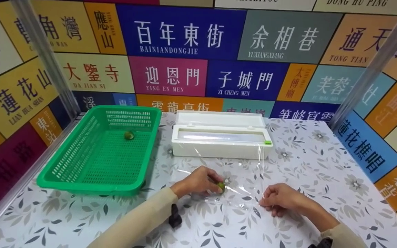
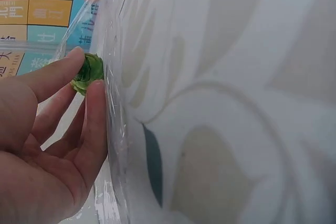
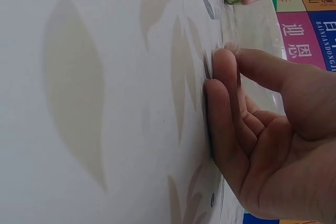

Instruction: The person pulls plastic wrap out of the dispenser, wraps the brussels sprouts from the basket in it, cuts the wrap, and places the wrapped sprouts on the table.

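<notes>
The left hand (image 1: 199,181) pinches a small green item while the right hand (image 1: 283,198) pinches clear film (image 1: 244,190).

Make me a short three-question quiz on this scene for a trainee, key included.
1. Which thing does the left hand pinch?
A) The rim of the basket
B) A small green item
C) The lid of the box

2. True or false: the right hand pinches the clear film that comes from the white box.

3. How many things lie inside the green basket?

Key:
1. B.
2. True; the film stretches from the box to the fingers of that hand.
3. One, a roundish piece toward the basket's far end.
</notes>
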